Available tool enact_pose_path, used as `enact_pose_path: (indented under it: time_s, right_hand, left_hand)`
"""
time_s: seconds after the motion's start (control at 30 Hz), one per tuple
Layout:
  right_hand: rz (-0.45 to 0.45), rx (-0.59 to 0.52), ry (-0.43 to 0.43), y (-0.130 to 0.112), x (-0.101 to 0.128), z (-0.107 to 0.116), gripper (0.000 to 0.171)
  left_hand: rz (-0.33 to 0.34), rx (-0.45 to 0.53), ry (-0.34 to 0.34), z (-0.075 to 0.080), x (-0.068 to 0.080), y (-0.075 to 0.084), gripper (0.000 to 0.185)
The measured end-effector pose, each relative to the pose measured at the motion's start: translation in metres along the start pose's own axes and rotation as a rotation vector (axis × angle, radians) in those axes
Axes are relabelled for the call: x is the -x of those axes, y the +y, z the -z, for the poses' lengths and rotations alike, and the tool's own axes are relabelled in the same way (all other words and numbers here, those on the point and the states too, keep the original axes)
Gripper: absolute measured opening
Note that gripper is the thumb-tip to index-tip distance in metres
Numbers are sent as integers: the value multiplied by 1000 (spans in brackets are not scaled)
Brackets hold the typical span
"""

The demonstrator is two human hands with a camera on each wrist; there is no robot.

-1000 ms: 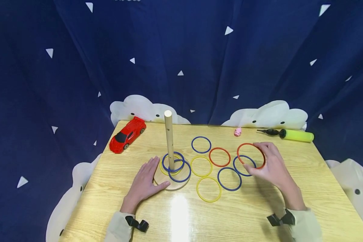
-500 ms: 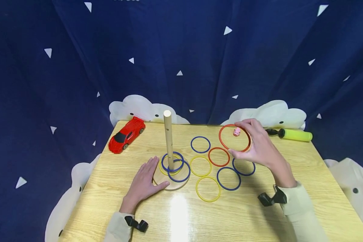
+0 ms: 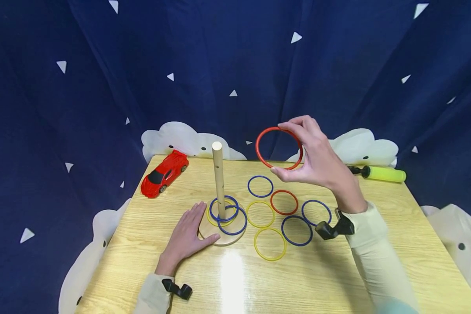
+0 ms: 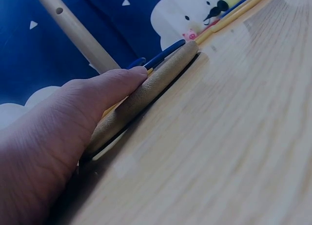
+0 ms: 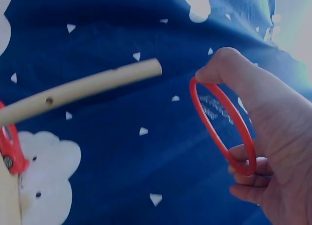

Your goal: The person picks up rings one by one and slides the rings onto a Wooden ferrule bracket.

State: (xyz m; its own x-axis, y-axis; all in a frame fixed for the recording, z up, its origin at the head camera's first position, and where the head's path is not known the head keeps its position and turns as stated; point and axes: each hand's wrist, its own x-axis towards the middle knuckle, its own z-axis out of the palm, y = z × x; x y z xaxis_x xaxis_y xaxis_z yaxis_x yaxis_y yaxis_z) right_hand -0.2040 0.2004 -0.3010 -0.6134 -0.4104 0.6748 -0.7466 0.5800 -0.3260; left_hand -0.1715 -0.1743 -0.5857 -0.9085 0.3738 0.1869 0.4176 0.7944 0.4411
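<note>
High over the back of the table, my right hand grips a red ring between thumb and fingers. In the right wrist view that red ring is apart from the top of the wooden post. At its foot, the post stands in a round wooden base. A yellow ring and two blue rings lie around or against it, one blue ring off-centre. My left hand rests against the base's left side, fingers straight. Its thumb lies over the rim in the left wrist view.
Right of the base lie several loose rings: blue, red, yellow and others. A red toy car sits at the back left. At the back right lies a yellow-green hand pump.
My right hand has carried the red ring up and leftward from above the right-hand blue ring. The left hand and base have stayed put.
</note>
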Motion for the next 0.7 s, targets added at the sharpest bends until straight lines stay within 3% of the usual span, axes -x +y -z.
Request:
enact_pose_path:
  time_s: [0.4, 0.7]
  right_hand:
    - [234, -69, 27, -33, -43, -35, 91]
    - [253, -95, -8, -36, -54, -65, 89]
  left_hand:
    - [19, 15, -25, 0, -1, 2, 113]
    - [21, 10, -20, 1, -1, 1, 113]
